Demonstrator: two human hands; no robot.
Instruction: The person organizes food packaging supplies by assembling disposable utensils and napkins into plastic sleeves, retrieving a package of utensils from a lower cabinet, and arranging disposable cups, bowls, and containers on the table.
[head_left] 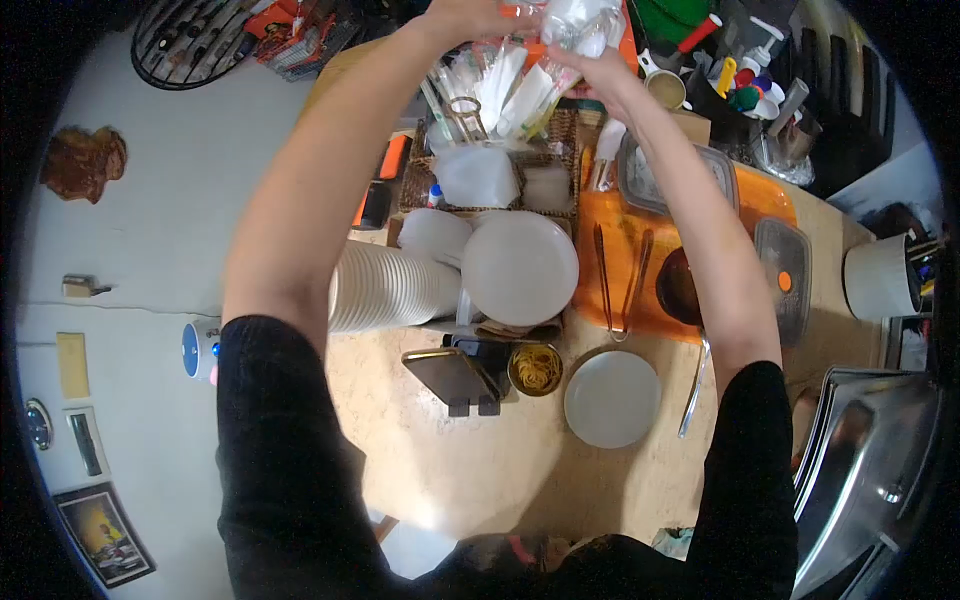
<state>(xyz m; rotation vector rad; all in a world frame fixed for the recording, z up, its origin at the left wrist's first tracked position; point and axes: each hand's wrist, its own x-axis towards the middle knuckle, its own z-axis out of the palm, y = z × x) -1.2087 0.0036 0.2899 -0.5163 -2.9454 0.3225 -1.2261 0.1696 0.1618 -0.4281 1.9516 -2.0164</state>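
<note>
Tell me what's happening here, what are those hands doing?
A person in black sleeves reaches over a pale wooden table. The left hand and right hand are up at a shiny clear plastic bag. Nearer, a flat round white plate sits beside a small round tin of yellow bands, both untouched.

We've got a framed picture (104, 533) up on the wall (150, 390). We also see a phone (450, 378) tilted beside a little tin (514, 370) of rubber bands (539, 368).
</note>
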